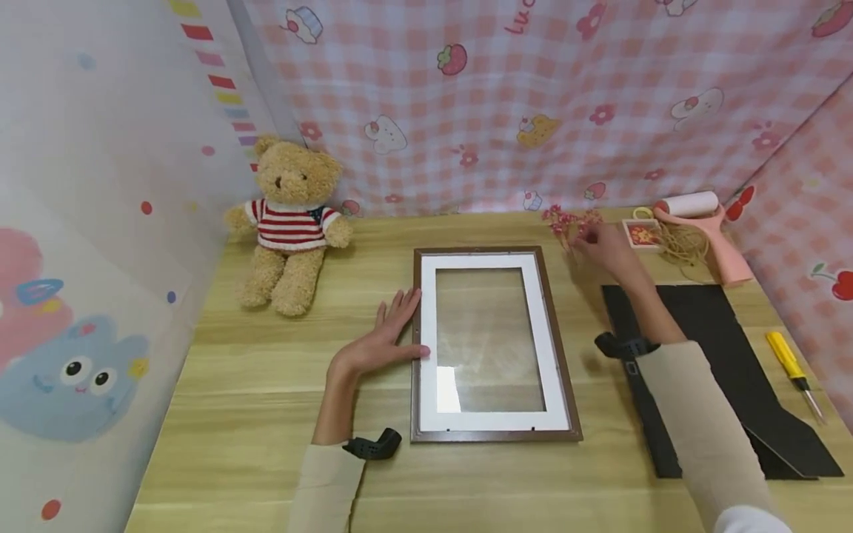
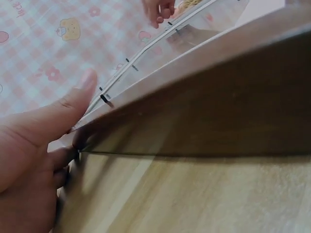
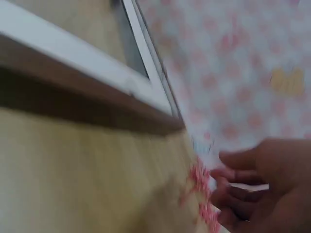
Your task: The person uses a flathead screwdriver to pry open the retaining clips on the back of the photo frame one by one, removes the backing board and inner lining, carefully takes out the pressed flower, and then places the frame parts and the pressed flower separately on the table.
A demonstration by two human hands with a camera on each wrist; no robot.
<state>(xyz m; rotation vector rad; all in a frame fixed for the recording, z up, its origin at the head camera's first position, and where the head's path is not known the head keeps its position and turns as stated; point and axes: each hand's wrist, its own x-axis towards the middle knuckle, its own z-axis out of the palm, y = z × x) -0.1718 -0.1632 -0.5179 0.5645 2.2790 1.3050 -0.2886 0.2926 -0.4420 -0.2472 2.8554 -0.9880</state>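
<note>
A brown picture frame (image 1: 496,437) with a white mat (image 1: 493,423) and a clear pane (image 1: 489,333) lies flat on the wooden table. My left hand (image 1: 378,339) rests at its left side, fingers straight along the edge and thumb on the white border. In the left wrist view, the thumb (image 2: 80,99) lies at the rim, with the other fingers beside the frame's side. Beyond the frame's far right corner, my right hand (image 1: 605,250) is beside small pink dried flowers (image 1: 558,220). In the right wrist view, its fingers are bent, with a gap below the thumb; any contact is blurred.
A teddy bear (image 1: 291,226) sits at the back left. Black backing boards (image 1: 706,348) lie under my right forearm, near a yellow screwdriver (image 1: 786,359). At the back right are a small box (image 1: 642,235), twine (image 1: 686,244) and a pink lint roller (image 1: 723,252).
</note>
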